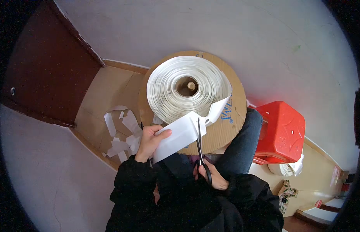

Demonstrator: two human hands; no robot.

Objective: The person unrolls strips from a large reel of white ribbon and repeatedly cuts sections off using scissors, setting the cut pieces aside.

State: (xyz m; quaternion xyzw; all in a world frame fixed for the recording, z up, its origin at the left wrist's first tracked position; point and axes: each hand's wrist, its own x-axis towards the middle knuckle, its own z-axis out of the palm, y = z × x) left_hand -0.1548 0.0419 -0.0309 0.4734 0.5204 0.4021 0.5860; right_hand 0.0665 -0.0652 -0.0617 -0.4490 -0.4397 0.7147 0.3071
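My left hand (152, 141) is closed on a wide white strip (178, 135), thumb on top, holding it out flat toward the lower left. The strip runs back to a large roll of white material (166, 92), which lies flat on a round cardboard disc (236, 96) with blue lettering. In my right hand (213, 176) is a pair of black-handled scissors (199, 141), fingers in the loops. Its blades point away from me and cross the strip near a creased, narrowed part. Whether the blades have cut through there I cannot tell.
White scraps (127, 125) lie on the floor at left, near a dark brown door (48, 65). A red plastic stool (282, 131) stands at right, with another white roll (280, 169) beneath. My knee (245, 131) touches the disc's right side. A wall (226, 31) rises behind.
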